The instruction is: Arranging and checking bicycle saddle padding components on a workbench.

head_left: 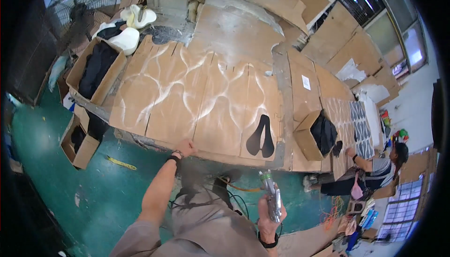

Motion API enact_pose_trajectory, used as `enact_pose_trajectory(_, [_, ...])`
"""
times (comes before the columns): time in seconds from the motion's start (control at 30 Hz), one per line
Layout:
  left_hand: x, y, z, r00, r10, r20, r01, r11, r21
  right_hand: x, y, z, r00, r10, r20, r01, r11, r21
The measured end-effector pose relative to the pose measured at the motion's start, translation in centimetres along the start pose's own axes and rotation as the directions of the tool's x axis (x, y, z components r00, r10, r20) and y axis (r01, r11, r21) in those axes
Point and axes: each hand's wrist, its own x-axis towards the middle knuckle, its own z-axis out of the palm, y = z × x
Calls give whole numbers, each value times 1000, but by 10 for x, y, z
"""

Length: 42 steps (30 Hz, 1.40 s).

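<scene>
My right hand is wrapped around a metal spray gun with a green part on top, held low in front of the table's front edge. My left hand is closed and rests at the front edge of a large cardboard sheet; what its curled fingers hold, if anything, is hidden. Pale curved spray marks cover that sheet. At its right end lies a black U-shaped piece, wide at the near ends and narrow at the far end, apart from both hands.
A box of black pieces stands at the table's left end, with another box below it on the green floor. Further right are a third box and a person working over patterned sheets. A hose hangs near my legs.
</scene>
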Motion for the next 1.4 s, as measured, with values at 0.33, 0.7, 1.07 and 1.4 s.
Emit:
enact_pose_trajectory(0.33, [3, -17, 5, 986, -138, 92, 119, 975, 186, 44, 3, 6, 996, -80, 45, 76, 994, 84])
enact_pose_trajectory(0.7, [4, -5, 8, 986, -131, 100, 108, 972, 208, 84, -18, -12, 992, 126, 30, -126, 888, 443])
enact_pose_trajectory(1.07, [-26, 16, -7, 994, -108, 25, 104, 987, 120, 72, -12, -19, 994, 111, 9, -107, 928, 357])
enact_pose_trajectory(1.4, [-75, 159, -26, 987, 150, -52, -157, 971, -180, 72, -1, -39, 986, 163, -21, -136, 882, 452])
